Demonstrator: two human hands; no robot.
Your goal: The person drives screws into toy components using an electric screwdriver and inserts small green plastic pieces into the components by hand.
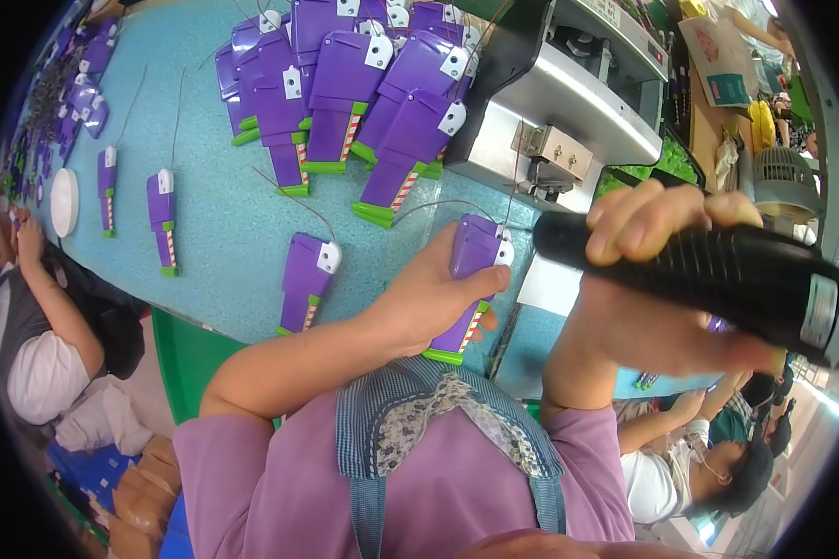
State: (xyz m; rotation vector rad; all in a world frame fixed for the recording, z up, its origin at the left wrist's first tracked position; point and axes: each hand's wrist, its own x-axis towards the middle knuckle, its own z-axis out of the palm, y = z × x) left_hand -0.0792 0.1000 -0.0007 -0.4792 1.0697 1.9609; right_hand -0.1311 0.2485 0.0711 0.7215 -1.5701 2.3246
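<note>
My left hand is closed around a purple plastic wing-shaped part, its thumb across the front. This part has a white corner piece, a red-and-white striped edge and a green end, and a thin wire trails from it. A black electric screwdriver with a ribbed grip is held nearly level in my right hand, up close to the camera; its bit cannot be made out. Left of my left hand, a similar purple part lies on the table. A pile of purple parts with loose wires sits beyond.
A grey-and-black machine stands on the blue table at the back right. Two narrower purple parts and a white disc lie to the left. Green pieces fill a tray behind the machine. Other people sit at both sides.
</note>
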